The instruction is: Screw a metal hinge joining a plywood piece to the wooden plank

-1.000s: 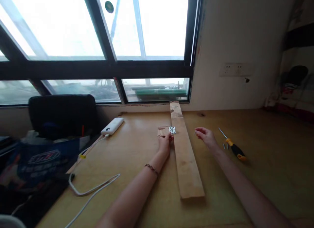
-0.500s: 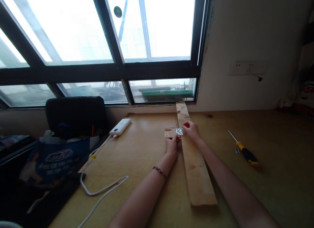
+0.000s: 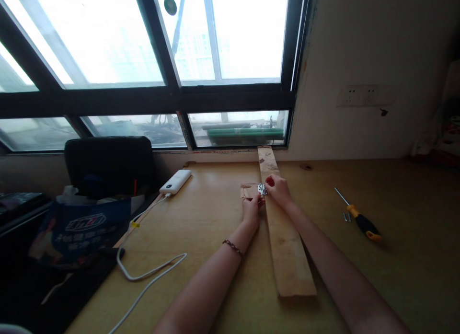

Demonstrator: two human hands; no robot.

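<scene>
Since 1 s ago, right hand point(image 3: 278, 190) came from near the screwdriver over to the hinge; now it sits on the long plank w/ fingertips pinched at the hinge's right edge. What it pinches is too small to tell, maybe nothing more than the hinge leaf. Left hand point(image 3: 252, 207) is at almost the same place as before, fingers curled and pressing on the hinge's left/lower side, thumb near the small wood piece.

Hinge point(image 3: 262, 189), small and silver, lies between both hands, across the joint of the small wood piece point(image 3: 247, 190) and the long plank point(image 3: 283, 233). Small piece is just left of the plank, touching it. Plank runs from the window sill toward the person, lying flat on the table point(image 3: 395, 276).

Screwdriver point(image 3: 359, 220), yellow-black handle, lies well apart to the right, w/ a few small screws point(image 3: 346, 217) just beside its shaft. To the left: white power bank point(image 3: 175, 181) w/ white cable point(image 3: 151, 271), further left a black chair point(image 3: 109, 164) and a blue bag point(image 3: 82, 226).
</scene>
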